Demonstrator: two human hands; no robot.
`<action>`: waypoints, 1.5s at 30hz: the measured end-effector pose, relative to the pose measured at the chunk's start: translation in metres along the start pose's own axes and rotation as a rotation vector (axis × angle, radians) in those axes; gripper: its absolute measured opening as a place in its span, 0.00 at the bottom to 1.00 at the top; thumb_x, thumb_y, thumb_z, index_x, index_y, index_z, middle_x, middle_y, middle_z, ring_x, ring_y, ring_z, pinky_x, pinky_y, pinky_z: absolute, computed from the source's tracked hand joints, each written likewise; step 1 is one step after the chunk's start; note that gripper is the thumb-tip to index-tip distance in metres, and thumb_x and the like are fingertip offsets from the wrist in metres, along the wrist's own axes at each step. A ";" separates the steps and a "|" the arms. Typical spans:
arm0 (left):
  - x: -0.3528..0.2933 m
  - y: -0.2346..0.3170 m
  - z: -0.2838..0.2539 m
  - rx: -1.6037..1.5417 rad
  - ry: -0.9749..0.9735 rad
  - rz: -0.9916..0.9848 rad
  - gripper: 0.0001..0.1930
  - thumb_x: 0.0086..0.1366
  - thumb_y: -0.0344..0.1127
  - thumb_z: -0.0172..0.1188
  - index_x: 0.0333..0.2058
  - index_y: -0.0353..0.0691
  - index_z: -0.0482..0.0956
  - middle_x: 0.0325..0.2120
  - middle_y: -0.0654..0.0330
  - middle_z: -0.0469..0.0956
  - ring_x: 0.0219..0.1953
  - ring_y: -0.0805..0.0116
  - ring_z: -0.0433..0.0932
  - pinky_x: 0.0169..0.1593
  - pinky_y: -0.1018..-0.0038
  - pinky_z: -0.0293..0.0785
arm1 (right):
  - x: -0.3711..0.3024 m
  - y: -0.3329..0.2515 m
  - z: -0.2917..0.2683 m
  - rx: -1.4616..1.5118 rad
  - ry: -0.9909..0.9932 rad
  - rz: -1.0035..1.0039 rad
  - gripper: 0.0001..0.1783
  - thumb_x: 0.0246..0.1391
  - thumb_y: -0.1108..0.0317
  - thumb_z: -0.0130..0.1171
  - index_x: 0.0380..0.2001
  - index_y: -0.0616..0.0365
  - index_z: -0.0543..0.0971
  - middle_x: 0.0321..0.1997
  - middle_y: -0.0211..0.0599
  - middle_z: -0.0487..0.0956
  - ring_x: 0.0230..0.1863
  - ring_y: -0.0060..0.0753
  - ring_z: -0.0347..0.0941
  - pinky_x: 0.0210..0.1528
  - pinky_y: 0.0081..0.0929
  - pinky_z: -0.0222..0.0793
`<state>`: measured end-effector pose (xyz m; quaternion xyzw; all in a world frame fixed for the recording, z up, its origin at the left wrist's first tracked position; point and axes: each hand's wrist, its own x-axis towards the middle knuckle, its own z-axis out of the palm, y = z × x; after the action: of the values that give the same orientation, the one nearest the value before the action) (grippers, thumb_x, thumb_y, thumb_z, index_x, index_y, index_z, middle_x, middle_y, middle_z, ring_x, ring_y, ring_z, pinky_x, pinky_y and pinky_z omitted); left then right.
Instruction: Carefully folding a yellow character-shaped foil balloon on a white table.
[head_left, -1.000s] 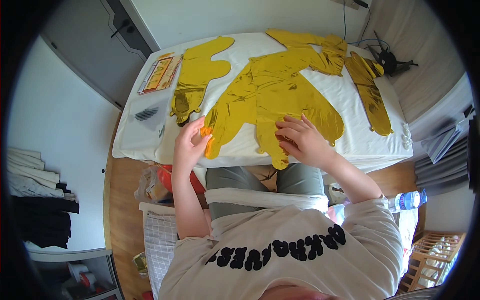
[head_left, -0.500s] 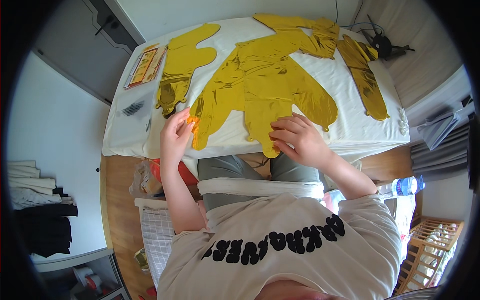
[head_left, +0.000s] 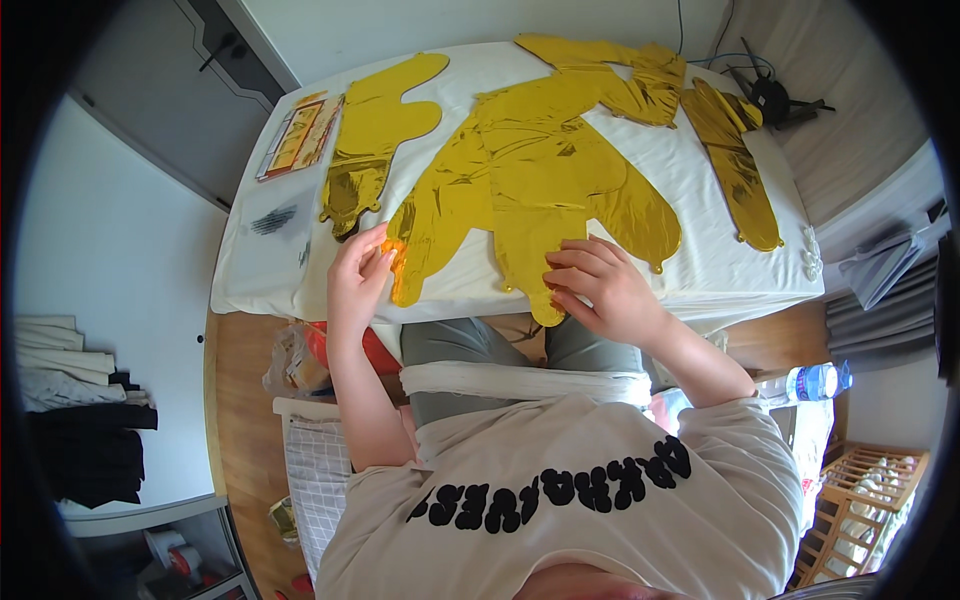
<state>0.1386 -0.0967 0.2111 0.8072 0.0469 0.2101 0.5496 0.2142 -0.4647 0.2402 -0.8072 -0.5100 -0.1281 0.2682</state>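
Several flat, uninflated gold foil balloons lie on the white-covered table. My left hand is closed, with an orange crumpled strip at its thumb and fingertips; its exact kind I cannot make out. The strip hangs by the left lobe of the large gold foil balloon in the middle. My right hand has its fingers bent around the edge of the balloon's lower tip, close to the table's front edge. The fingertips partly cover that tip.
Another gold foil balloon lies at left, beside a printed packet and a clear plastic sheet. A narrow gold balloon lies at right, near a black device with antennas. A water bottle is at lower right.
The whole view has shifted slightly down and to the right. Both hands keep almost the same places and grips, and the balloons lie as before.
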 end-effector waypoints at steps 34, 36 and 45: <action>0.069 0.182 0.143 0.335 -0.561 0.697 0.12 0.67 0.30 0.64 0.49 0.42 0.84 0.49 0.55 0.83 0.52 0.55 0.81 0.56 0.67 0.76 | -0.152 0.184 -0.169 -0.173 0.168 0.792 0.23 0.62 0.61 0.65 0.56 0.62 0.81 0.62 0.47 0.79 0.59 0.49 0.76 0.63 0.36 0.70; 0.086 0.202 0.198 0.322 -0.720 0.734 0.13 0.70 0.37 0.62 0.50 0.45 0.84 0.50 0.57 0.82 0.53 0.56 0.80 0.58 0.64 0.76 | -0.147 0.181 -0.166 -0.155 0.090 0.753 0.24 0.60 0.59 0.67 0.55 0.62 0.82 0.60 0.47 0.80 0.57 0.49 0.77 0.61 0.35 0.71; 0.113 0.181 0.425 0.408 -0.818 0.879 0.22 0.64 0.43 0.66 0.57 0.48 0.83 0.52 0.56 0.79 0.55 0.57 0.78 0.59 0.62 0.75 | -0.147 0.192 -0.171 -0.170 0.057 0.741 0.17 0.56 0.58 0.67 0.45 0.55 0.87 0.54 0.44 0.83 0.54 0.49 0.78 0.56 0.39 0.73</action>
<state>0.3791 -0.5013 0.2766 0.8547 -0.4635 0.0776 0.2205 0.3315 -0.7361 0.2521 -0.9523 -0.1633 -0.0867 0.2426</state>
